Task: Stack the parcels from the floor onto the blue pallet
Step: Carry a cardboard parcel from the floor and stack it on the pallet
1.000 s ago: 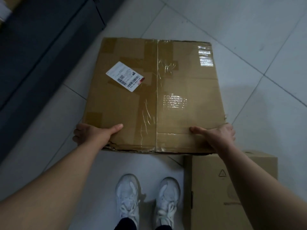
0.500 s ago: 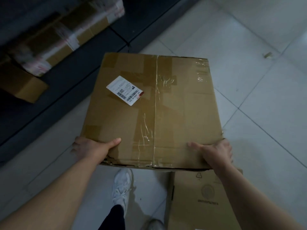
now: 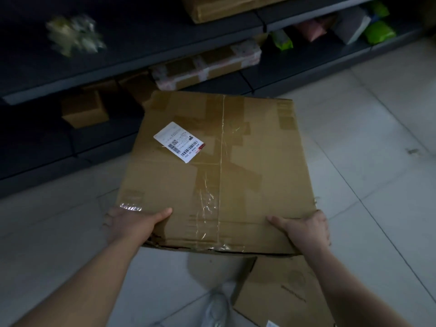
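Parcel (image 3: 219,175) — large flat brown carton, held off the tiled floor (image 3: 368,142) in front of the person, top face toward the camera. Clear tape runs down the centre seam, with older brown tape patches around it. A white shipping label (image 3: 179,142) with barcodes sits on the left half of the top face, skewed to the edges. Near edge is crushed and torn along the bottom.

Left hand (image 3: 132,225) grips the near-left corner: thumb flat on the top face, fingers curled round the side and mostly hidden. Right hand (image 3: 306,230) grips the near-right corner the same way — thumb on top pointing inward, fingers wrapped over the edge.

Below the parcel's near edge: a second carton (image 3: 283,293) lying on the floor at lower right, and a white shoe (image 3: 217,310) just beside it.

Beyond the parcel's far edge: dark shelving (image 3: 70,74). Lower shelf carries a taped long parcel (image 3: 205,67) and a small brown box (image 3: 85,112); further right, green packets (image 3: 379,31) and other small items, blurred. Whole frame is dim.
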